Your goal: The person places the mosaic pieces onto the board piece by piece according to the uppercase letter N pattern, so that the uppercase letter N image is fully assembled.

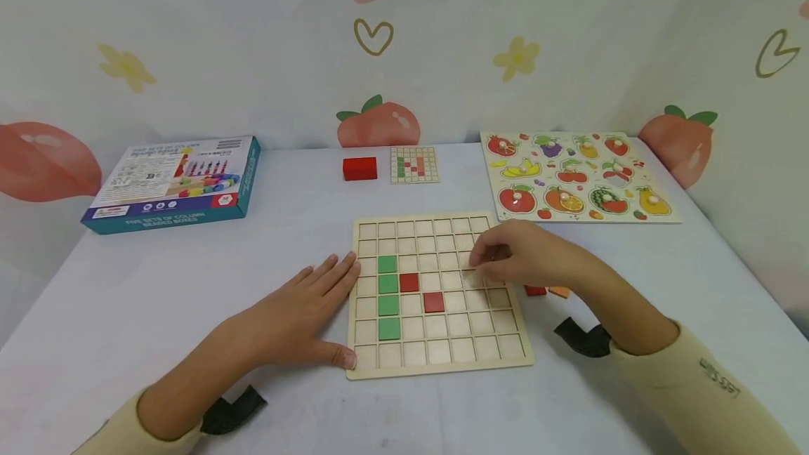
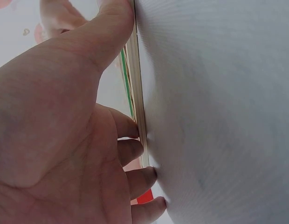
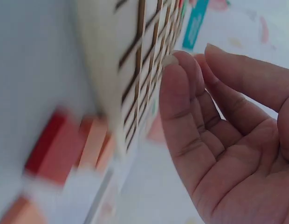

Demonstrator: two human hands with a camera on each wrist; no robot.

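A wooden grid board (image 1: 413, 353) lies on the white table. Green square tiles (image 1: 388, 284) form a column in its second column of cells, and two red tiles (image 1: 409, 282) step down diagonally beside them. My left hand (image 1: 297, 321) lies along the board's left edge, fingers stretched out and touching it, thumb at the lower left corner. Over the board's right side hovers my right hand (image 1: 515, 255), fingers loosely bent. In the right wrist view its thumb and fingers are apart, with nothing between them. Red pieces (image 3: 56, 149) and orange pieces (image 3: 94, 142) lie past the board's right edge, partly hidden in the head view.
Behind the board stand a red block (image 1: 359, 168) and a small pattern card (image 1: 414, 164) with green, red and orange squares. A fruit puzzle board (image 1: 571, 177) lies at the back right. At the back left is a flat printed box (image 1: 173, 185). A patterned cloth hangs behind.
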